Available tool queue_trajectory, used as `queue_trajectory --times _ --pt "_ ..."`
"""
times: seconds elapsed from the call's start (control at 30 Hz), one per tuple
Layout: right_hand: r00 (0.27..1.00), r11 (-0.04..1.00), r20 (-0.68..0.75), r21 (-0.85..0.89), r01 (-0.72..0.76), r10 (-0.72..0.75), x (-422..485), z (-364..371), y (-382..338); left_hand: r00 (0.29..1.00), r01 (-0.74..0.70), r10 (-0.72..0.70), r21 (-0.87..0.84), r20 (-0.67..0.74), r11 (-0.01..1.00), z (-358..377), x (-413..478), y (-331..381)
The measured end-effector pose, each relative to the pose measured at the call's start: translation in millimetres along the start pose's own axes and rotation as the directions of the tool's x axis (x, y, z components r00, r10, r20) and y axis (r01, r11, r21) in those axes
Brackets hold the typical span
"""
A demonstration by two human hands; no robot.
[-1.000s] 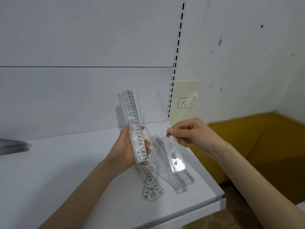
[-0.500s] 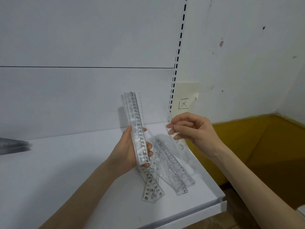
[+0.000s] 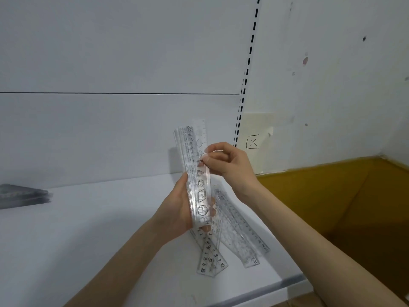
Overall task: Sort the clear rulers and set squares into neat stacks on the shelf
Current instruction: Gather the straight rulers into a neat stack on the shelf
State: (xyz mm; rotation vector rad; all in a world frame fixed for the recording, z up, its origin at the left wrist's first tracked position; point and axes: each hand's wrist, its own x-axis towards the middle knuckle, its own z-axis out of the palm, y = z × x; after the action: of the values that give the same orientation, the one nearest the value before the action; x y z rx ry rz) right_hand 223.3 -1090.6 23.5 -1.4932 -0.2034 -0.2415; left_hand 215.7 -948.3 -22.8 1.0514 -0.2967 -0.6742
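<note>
- Head view: the left hand [image 3: 177, 209] curls its fingers round an upright bundle of clear rulers [image 3: 190, 156] above the shelf [image 3: 88, 240], toward its right edge.
- The right hand [image 3: 228, 165] pinches the bundle's front ruler [image 3: 202, 191] (thumb against forefinger).
- Crossed loose rulers [image 3: 236, 238] lie near the front right corner.

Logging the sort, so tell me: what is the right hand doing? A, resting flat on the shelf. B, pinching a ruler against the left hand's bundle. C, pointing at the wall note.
B: the right hand pinches a ruler against the bundle that the left hand grips.
</note>
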Motion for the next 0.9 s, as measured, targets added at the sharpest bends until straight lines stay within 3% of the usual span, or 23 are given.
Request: queue_trajectory --times 0.13,0.37,0.6,0.73,0.83,0.9 --pt "0.999 0.966 -0.002 -0.255 0.044 -0.046 8 3 3 0.999 0.016 -0.018 -0.034 -0.047 0.999 -7 0 0" --pt "0.992 0.878 0.047 -0.461 0.127 -0.119 11 2 10 0.999 0.026 -0.027 -0.026 -0.033 0.999 -7 2 0" --pt "0.985 0.837 0.059 -0.52 0.171 -0.165 9 6 10 1.0 -0.001 0.001 -0.01 -0.011 1.0 -11 1 -1" --pt "0.99 0.833 -0.026 -0.542 0.105 -0.142 8 4 16 0.999 -0.029 0.029 0.032 -0.02 0.999 -15 3 -4" --pt "0.993 0.744 -0.042 -0.667 0.051 -0.106 5 -14 24 0.997 -0.057 0.059 0.036 -0.053 0.998 -15 3 -2" --pt "1.0 0.592 -0.021 -0.806 -0.009 -0.012 1 -29 32 0.994 -0.074 0.075 0.026 -0.079 0.997 -17 4 -1"
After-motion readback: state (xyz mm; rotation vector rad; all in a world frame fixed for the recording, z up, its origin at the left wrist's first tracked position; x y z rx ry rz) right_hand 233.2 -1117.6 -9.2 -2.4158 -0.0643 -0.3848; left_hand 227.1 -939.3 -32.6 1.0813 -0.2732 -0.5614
